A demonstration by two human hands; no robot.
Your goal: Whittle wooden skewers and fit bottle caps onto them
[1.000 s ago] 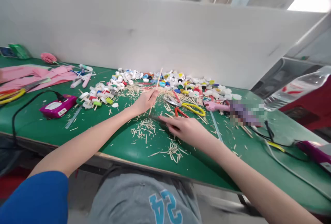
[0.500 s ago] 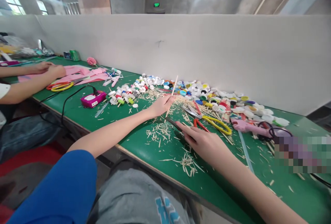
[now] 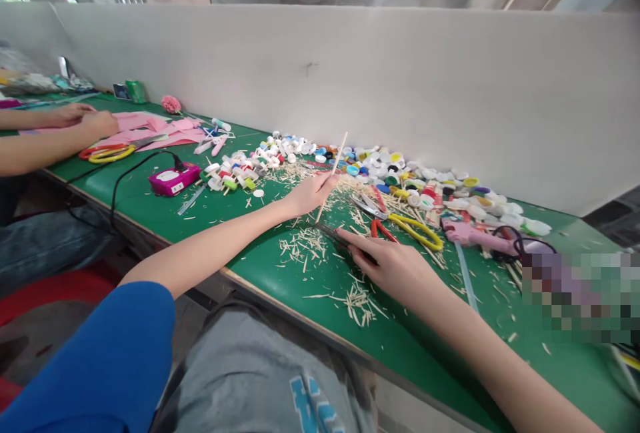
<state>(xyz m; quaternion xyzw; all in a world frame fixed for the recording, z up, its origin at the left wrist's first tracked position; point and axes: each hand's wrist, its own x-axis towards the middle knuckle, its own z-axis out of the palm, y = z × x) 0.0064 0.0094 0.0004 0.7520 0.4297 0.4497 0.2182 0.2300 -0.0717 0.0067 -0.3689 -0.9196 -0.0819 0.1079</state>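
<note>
My left hand is closed round a thin wooden stick, which slants upright over the table with its lower end near the shavings. In my right hand is a dark-bladed knife; its tip points at the lower end of the stick. Whether blade and wood touch, I cannot tell. Pale wood shavings lie below both hands. Just beyond my right hand rest yellow-handled scissors and a tool with red handles.
Many bottle caps are heaped along the white partition. A pink glue gun lies at right. On the left are a magenta power socket with a cable, pink sheets and another person's hands.
The whole view has shifted slightly, so the table sits a little higher in it. Both hands keep their grips, and the knife tip stays by the stick's lower end.
</note>
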